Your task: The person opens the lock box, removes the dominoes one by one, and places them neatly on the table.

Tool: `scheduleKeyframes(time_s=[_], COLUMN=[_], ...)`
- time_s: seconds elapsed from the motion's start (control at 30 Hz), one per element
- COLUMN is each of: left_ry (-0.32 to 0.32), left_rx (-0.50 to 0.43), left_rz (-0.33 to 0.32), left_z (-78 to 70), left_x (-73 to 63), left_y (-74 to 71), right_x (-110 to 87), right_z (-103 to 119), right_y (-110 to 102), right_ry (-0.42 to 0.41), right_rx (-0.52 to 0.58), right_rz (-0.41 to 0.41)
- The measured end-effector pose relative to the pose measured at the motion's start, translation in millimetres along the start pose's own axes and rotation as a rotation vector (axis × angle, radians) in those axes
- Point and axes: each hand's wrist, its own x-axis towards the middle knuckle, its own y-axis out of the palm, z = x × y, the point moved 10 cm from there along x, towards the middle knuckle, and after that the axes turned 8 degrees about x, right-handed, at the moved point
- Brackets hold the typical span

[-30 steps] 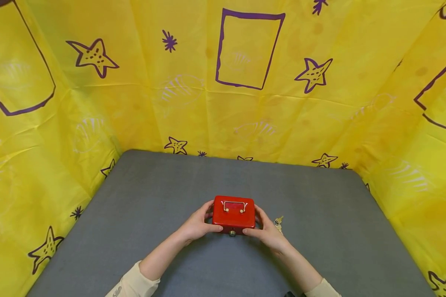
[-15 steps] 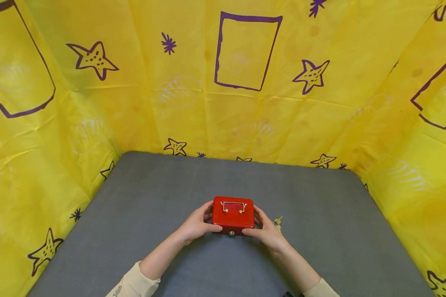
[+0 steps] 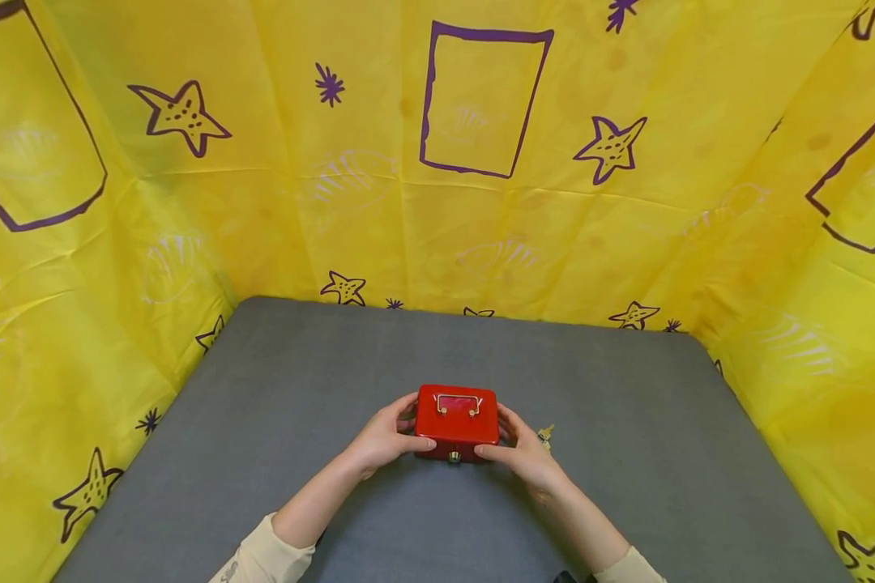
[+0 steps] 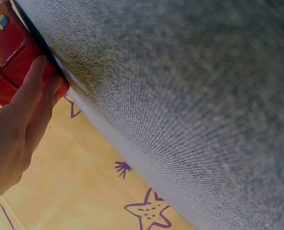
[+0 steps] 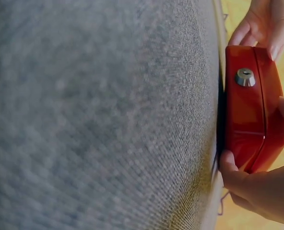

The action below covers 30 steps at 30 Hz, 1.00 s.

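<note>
A small red cash box sits on the grey table with its lid closed, its folding wire handle on top and a round lock facing me. My left hand holds its left side, thumb on the front and fingers along the side. On the opposite side, my right hand grips the box in the same way. The right wrist view shows the keyhole of the lock and the seam below the lid. Fingertips behind the box are partly hidden.
A small bunch of keys lies on the table just beyond my right hand. Yellow cloth printed with purple starfish and fish surrounds the table at the back and both sides.
</note>
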Motion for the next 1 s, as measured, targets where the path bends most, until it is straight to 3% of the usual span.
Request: scheduleKeyframes(time_s=[0.67,1.0], left_ry=[0.051,0.039], left_rx=[-0.021,-0.020], left_rz=[-0.021,-0.037], left_z=[-6.2,-5.3], left_x=[1.3,2.2], left_y=[-5.3,-7.0], right_x=[-0.4,2.3], right_z=[18.9,19.5], right_y=[-0.9,-2.2], right_ry=[-0.070,-0.089], right_rx=[-0.031,-0.020], right_rz=[0.008,0.003])
